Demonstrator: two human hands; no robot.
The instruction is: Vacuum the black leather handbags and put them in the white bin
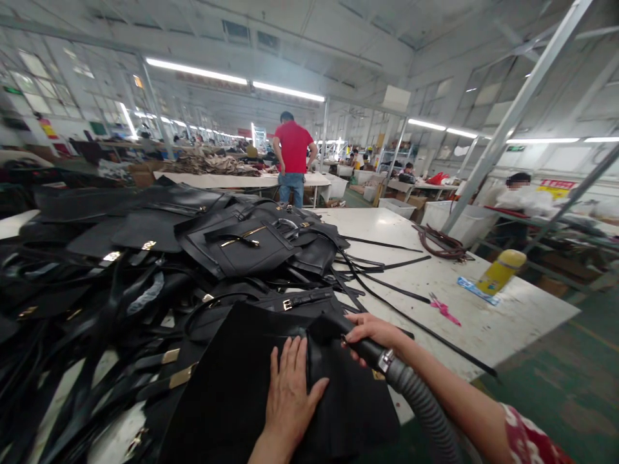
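My left hand [291, 390] lies flat on a black leather bag piece [236, 380], fingers stretched out and slightly apart. In my right hand [370, 336] is the black hose nozzle [372, 353], its tip low over the same leather, to the right of my left hand. Whether the tip touches the leather I cannot tell. A metal clamp joins the nozzle to a grey corrugated hose [418, 390], which runs down off the lower edge. Just beyond lies a black strap with a gold buckle [287, 304].
Black bags [242, 241] and straps are heaped across the table's left and middle. On the white tabletop [512, 322] at right lie pink-handled scissors [445, 309], a yellow bottle [501, 270] and coiled brown cords [440, 243]. A person in a red shirt [293, 147] stands beyond.
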